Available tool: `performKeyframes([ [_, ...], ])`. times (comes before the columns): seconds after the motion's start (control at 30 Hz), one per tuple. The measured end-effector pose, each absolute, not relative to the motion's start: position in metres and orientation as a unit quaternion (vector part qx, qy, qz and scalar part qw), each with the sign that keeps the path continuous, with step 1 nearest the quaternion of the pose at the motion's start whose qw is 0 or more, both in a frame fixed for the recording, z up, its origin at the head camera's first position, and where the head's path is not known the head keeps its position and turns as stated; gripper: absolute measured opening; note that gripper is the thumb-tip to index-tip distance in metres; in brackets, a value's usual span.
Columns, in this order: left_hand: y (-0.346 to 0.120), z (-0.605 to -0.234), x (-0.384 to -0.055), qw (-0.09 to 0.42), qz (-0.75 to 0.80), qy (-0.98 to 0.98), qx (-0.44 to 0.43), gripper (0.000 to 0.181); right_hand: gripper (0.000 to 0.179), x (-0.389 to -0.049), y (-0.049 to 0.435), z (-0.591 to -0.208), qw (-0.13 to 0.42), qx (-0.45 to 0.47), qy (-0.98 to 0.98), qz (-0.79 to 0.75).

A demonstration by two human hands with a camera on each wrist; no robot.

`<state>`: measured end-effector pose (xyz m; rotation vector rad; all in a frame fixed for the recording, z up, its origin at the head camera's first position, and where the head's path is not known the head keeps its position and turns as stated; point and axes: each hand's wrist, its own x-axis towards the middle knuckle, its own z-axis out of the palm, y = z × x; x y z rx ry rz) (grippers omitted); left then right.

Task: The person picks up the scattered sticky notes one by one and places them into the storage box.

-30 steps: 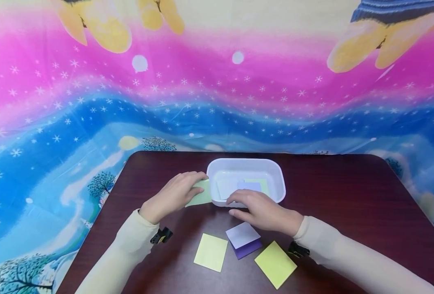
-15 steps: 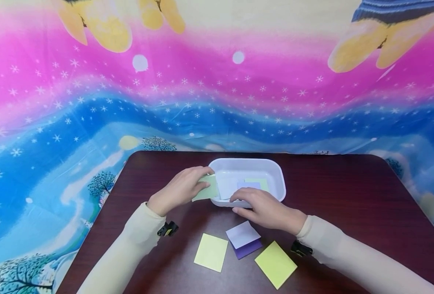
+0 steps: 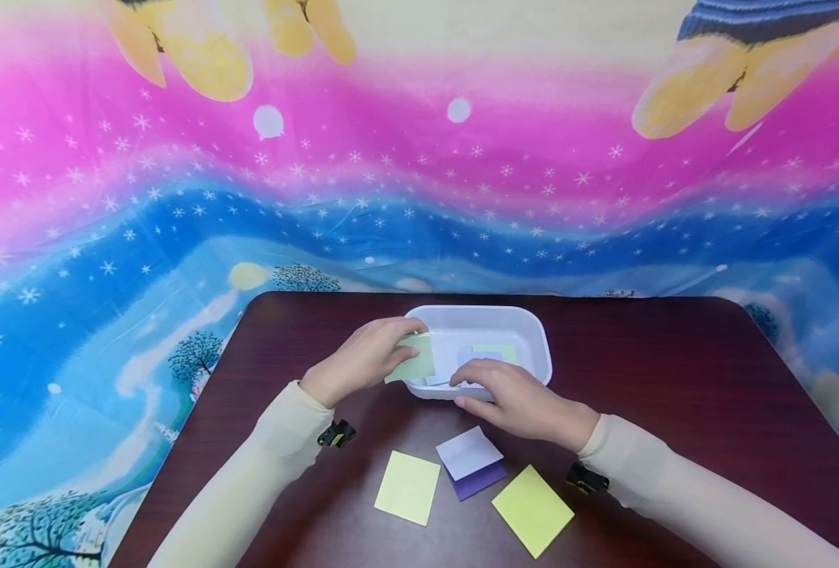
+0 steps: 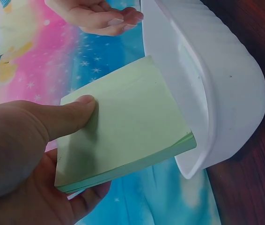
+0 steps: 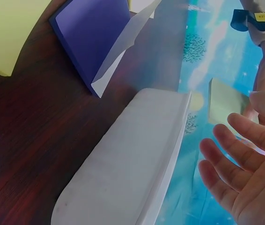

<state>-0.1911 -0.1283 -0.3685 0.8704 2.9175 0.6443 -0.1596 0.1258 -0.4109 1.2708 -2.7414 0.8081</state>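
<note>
Green pad (image 4: 125, 119) in left hand (image 3: 358, 356), lilac and green papers (image 3: 481, 356) in tub (image 3: 535, 347)

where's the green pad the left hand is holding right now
In the head view, the green pad overlaps the left rim of the white tray, gripped by the left hand, with the right hand to its right.

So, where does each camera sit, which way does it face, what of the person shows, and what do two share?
Head: on the head, facing forward and down at table and box; left hand, right hand and sleeves show.
Left wrist: on that wrist, facing green pad and box; left hand close, right hand beyond.
Right wrist: on that wrist, facing box and purple pad; right hand close, left hand beyond.
Shared: both wrist views show green pad and box.
</note>
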Motion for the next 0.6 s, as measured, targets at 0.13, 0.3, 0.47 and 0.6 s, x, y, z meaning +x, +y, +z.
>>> performKeyframes([
  [0.13, -0.125, -0.369, -0.195, 0.014, 0.204, 0.936, 0.285, 0.031, 0.022, -0.161, 0.128, -0.412, 0.005, 0.402, -0.879, 0.256],
  [0.3, -0.121, -0.369, -0.197, 0.010, 0.204, 0.934, 0.292, 0.031, 0.025, -0.162, 0.130, -0.412, 0.009, 0.399, -0.882, 0.252],
  [0.47, -0.116, -0.367, -0.200, 0.011, 0.200, 0.933, 0.300, 0.031, 0.026, -0.162, 0.132, -0.410, 0.011, 0.397, -0.883, 0.250],
  [0.6, -0.111, -0.366, -0.203, 0.012, 0.197, 0.931, 0.306, 0.030, 0.026, -0.162, 0.133, -0.409, 0.012, 0.396, -0.883, 0.250],
])
